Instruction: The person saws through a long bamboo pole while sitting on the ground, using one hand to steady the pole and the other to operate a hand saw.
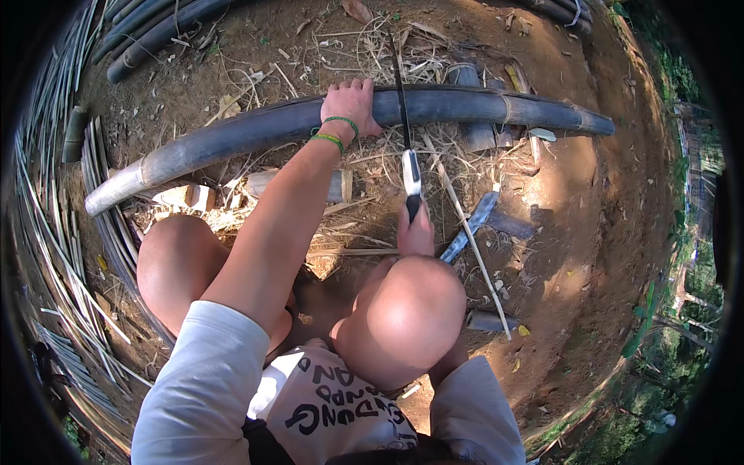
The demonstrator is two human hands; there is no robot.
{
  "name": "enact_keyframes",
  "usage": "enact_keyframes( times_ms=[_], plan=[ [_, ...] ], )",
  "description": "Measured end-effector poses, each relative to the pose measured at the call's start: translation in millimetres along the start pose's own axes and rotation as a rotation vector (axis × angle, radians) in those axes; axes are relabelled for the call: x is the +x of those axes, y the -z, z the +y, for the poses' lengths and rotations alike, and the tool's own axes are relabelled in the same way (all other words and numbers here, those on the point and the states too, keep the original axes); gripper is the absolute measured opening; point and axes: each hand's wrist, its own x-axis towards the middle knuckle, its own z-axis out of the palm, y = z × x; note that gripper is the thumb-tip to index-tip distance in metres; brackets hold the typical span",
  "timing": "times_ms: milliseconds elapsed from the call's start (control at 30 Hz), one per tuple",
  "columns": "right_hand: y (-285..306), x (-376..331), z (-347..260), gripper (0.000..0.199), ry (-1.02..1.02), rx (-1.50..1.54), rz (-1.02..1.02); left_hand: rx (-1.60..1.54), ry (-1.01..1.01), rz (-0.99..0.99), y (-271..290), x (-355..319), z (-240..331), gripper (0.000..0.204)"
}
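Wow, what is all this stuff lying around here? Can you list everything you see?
long bamboo pole: one, dark grey-green, lying across the ground ahead
knife: one, dark blade, pale and black handle, blade laid across the pole
bamboo strips: many, pale green, bundled along the left edge
dark poles: several, upper left
short cut bamboo pieces: a few, grey, on the dirt right of the knife
dry shavings: many, straw-coloured, scattered around the pole
wristbands: two, green, left wrist
left hand: one, gripping the pole
right hand: one, holding the knife handle
knees: two, bare
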Motion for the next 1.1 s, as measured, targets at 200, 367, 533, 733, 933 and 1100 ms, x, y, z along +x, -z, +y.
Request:
enact_keyframes(
  times_ms=[200, 367, 533, 733, 933, 1100],
  plan=[
    [9.1, 41.0, -27.6, 0.037, 0.178, 0.148, -0.055, -0.042, 0.034, -0.102, 11.3, 3.8, -3.4, 0.095],
    [-14.1, -65.6, 146.4, 0.038, -0.337, 0.075, -0.093, -0.080, -0.022, -0.108, 12.8, 11.8, 16.9, 0.093],
    [24.3, -76.8, 46.4, 0.037, -0.307, -0.052, -0.137, -0.059, 0.014, -0.054, 1.9, 3.7, 0.8, 0.093],
    [5.0, 39.7, -13.2, 0.039, 0.073, 0.072, 0.029, -0.082, -0.022, -0.025, 9.4, 7.0, 21.1, 0.095],
    [16.7, -17.4, 10.1, 0.047, -0.124, 0.085, -0.152, -0.044, 0.033, -0.073, 9.0, 2.2, -2.3, 0.097],
    [31.2, -101.5, 76.4, 0.047, -0.392, -0.044, -0.191, -0.060, 0.011, -0.102, 7.9, 0.5, 9.1, 0.095]
  ],
)
